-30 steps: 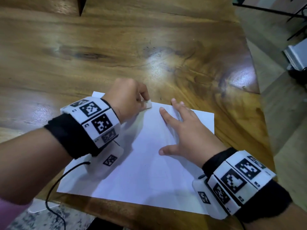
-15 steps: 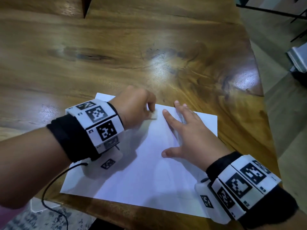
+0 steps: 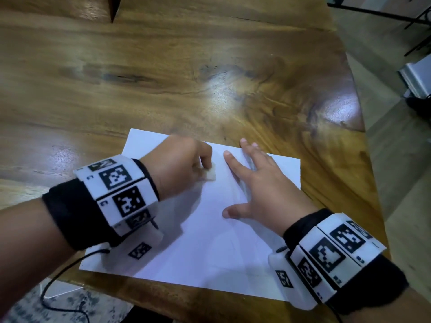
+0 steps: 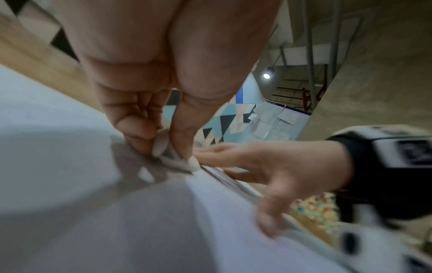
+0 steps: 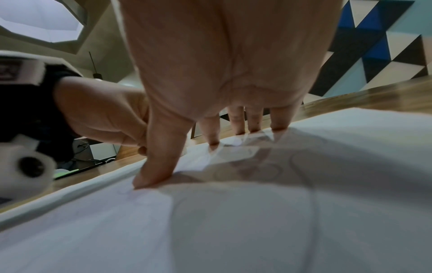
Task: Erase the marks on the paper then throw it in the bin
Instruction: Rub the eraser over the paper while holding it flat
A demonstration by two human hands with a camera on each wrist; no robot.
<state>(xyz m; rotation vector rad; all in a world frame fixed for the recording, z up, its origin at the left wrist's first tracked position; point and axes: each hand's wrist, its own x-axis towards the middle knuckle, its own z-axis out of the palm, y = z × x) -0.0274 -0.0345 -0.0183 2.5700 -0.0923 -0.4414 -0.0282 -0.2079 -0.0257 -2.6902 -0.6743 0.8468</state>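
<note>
A white sheet of paper [image 3: 198, 241] lies on the wooden table [image 3: 163, 78] near its front edge. My left hand [image 3: 186, 164] pinches a small white eraser [image 3: 211, 175] between thumb and fingers and presses it on the upper middle of the sheet; the left wrist view shows the eraser [image 4: 177, 162] touching the paper [image 4: 70, 184]. My right hand [image 3: 256, 183] lies flat on the sheet with fingers spread, just right of the eraser. Faint pencil curves [image 5: 268, 170] show on the paper [image 5: 233, 230] under the right hand [image 5: 210, 83]. No bin is in view.
The table's right edge [image 3: 363, 136] curves away to a grey floor [image 3: 401, 183]. A black cable [image 3: 60, 276] hangs from my left wrist over the front edge. A dark pointed object [image 3: 114, 8] sits at the table's far side.
My left hand has slid the eraser down and to the right along the paper, closer to my right hand. The right hand has stayed flat on the sheet.
</note>
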